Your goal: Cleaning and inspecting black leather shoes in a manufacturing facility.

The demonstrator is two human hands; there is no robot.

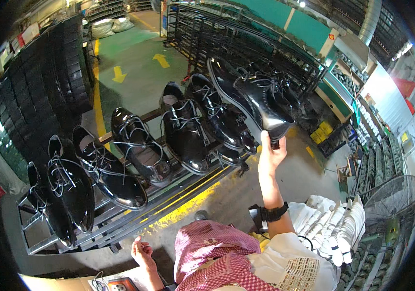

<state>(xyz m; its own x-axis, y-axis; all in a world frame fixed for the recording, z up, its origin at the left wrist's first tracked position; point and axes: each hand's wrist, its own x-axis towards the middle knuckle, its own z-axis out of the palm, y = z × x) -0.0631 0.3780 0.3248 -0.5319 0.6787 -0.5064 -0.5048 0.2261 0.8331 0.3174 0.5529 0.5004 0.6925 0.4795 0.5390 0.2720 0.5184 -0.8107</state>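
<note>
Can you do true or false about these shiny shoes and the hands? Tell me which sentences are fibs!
1. The right hand holds up a black lace-up shoe. True.
2. The left hand holds a shoe too. False: no shoe is in the left hand.
3. A dark wristband is on the right arm. True.
4. The checked cloth is green. False: the checked cloth is red and white.
5. Both yellow arrows point the same way. False: the yellow arrows point opposite ways.
6. A fan is over on the picture's right side. True.
</note>
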